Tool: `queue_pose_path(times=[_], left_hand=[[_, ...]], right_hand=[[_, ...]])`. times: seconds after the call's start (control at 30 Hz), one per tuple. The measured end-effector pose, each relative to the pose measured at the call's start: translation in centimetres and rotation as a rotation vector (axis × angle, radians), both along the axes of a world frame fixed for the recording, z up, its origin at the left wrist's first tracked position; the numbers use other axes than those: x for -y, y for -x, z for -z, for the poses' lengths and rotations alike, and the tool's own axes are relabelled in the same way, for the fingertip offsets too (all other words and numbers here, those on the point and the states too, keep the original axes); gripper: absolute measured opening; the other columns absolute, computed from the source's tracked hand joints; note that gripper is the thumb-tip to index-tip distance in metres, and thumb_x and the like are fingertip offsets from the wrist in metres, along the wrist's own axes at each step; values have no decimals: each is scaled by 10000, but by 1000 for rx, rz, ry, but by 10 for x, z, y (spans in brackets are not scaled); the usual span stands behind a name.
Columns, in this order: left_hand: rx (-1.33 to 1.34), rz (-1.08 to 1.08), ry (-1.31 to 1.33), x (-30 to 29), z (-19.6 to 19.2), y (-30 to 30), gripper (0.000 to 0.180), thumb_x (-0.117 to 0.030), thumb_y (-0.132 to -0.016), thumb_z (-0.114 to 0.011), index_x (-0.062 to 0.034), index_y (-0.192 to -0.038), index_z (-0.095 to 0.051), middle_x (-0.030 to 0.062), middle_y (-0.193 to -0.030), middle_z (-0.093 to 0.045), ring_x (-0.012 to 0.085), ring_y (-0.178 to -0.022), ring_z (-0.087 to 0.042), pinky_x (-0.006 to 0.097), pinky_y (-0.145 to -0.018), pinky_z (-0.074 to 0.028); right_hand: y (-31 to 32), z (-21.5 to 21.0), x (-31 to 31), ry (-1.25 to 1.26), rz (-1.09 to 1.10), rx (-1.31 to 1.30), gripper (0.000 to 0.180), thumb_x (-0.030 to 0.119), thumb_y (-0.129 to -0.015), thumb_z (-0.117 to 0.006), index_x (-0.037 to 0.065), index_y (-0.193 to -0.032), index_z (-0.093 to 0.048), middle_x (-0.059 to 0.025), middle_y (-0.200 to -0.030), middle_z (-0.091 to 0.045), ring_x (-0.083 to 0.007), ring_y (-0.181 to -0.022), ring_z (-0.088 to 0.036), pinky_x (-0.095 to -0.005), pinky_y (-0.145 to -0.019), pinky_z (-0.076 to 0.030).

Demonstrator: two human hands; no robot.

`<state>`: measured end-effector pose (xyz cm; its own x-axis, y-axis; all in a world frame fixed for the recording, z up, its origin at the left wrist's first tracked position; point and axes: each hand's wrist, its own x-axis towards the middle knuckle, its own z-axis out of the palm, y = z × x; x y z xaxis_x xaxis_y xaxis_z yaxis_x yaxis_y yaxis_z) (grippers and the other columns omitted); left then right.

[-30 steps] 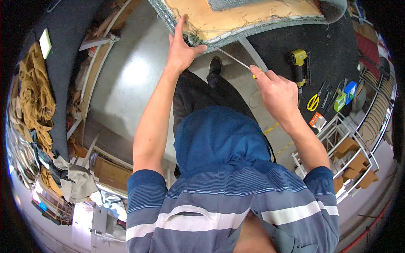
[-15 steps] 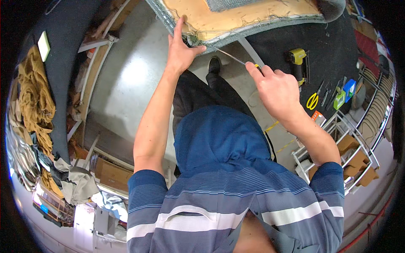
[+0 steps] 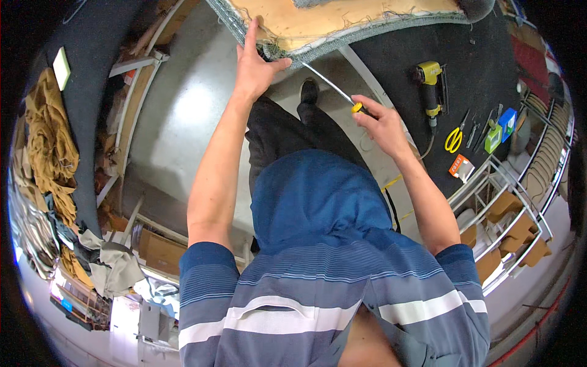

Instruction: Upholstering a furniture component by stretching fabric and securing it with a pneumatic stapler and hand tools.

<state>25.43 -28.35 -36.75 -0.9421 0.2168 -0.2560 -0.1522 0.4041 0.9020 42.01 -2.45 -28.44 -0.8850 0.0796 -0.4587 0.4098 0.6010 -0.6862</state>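
Observation:
At the top is an upholstered panel (image 3: 293,27), with bare pale wood framed by grey woven fabric and frayed threads. My left hand (image 3: 254,73) grips its near left corner, index finger stretched over the wood and thumb along the fabric edge; the other fingers are partly hidden. In my right hand (image 3: 386,128) is a screwdriver (image 3: 330,83) with a yellow and black handle, held between thumb and fingers. Its long metal shaft slants up and left, the tip close to the panel's fabric edge by my left thumb. Whether the tip touches the fabric I cannot tell.
On the black-covered table at right lie a yellow-black staple gun (image 3: 430,88) with a hose, yellow-handled scissors (image 3: 454,137), an orange-white box (image 3: 461,166) and blue and green boxes (image 3: 507,122). A white rack (image 3: 498,208) stands nearer. Brown fabric (image 3: 52,131) lies far left.
My right hand has drawn down with the screwdriver, its wrist turned so more of the handle shows. The panel and my left hand have shifted slightly left and up.

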Motion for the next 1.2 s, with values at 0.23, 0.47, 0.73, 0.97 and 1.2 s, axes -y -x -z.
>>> queue_pose_path(times=[0.23, 0.47, 0.73, 0.97, 1.2], left_hand=[[3, 26, 76, 2, -8, -1, 1154, -172, -657, -929, -125, -1597, -261, 264, -1518, -392, 371, -1396, -412, 441, -1185, -335], [-31, -6, 97, -5, -7, -3, 1165, -201, -645, -935, -141, -1594, -263, 278, -1474, -407, 399, -1386, -409, 446, -1178, -342], [28, -52, 126, -11, -12, -2, 1149, -185, -636, -922, -135, -1577, -265, 279, -1473, -408, 416, -1375, -403, 446, -1182, -338], [-45, -47, 104, -7, -8, -3, 1131, -177, -640, -917, -146, -1570, -273, 256, -1476, -419, 415, -1374, -395, 458, -1182, -339], [15, -48, 96, -9, -11, -3, 1125, -151, -638, -921, -156, -1568, -287, 224, -1487, -419, 405, -1382, -386, 458, -1183, -340]], right_hand=[[-19, 19, 2, -81, -14, -188, 402, 143, -895, -739, 169, -1291, -676, -117, -1142, -735, -309, -988, -722, -363, -821, -560], [-17, 15, 8, -156, -56, -356, 396, 149, -881, -751, 205, -1268, -688, -88, -1018, -742, -282, -849, -724, -367, -708, -557], [-15, 8, 3, -400, -167, -366, 413, 158, -852, -755, 254, -1250, -696, -50, -774, -644, -263, -650, -657, -384, -561, -503], [-4, -1, 5, -414, -210, -407, 427, 136, -839, -762, 249, -1246, -699, -47, -762, -635, -257, -644, -651, -383, -564, -503], [-6, 21, 1, -88, -67, -306, 409, 149, -876, -753, 185, -1277, -681, -90, -1002, -740, -259, -810, -714, -371, -666, -549]])
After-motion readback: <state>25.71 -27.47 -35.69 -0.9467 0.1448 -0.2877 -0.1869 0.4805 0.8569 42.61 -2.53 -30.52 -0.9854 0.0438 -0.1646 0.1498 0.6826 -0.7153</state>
